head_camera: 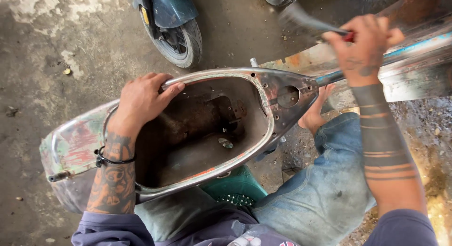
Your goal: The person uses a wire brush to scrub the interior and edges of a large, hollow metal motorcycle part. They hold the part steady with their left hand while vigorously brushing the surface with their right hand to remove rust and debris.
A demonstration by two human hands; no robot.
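A stripped metal scooter body shell (263, 93) lies open side up across my lap, its paint worn and its hollow rusty inside. My left hand (141, 98) grips the shell's far rim, fingers curled over the edge. My right hand (365, 46) is raised above the shell's narrow front end, closed around a red-handled tool (306, 22) whose head is motion-blurred. A blue-painted tube (414, 46) runs from the shell's tip to the right, behind that hand.
A dark green scooter's wheel (181, 41) stands on the concrete floor beyond the shell. A green plastic stool (235, 187) shows beneath the shell. My bare foot (315, 114) and jeans-clad knee (329, 180) sit to the right. A rusty metal panel (414, 11) lies at top right.
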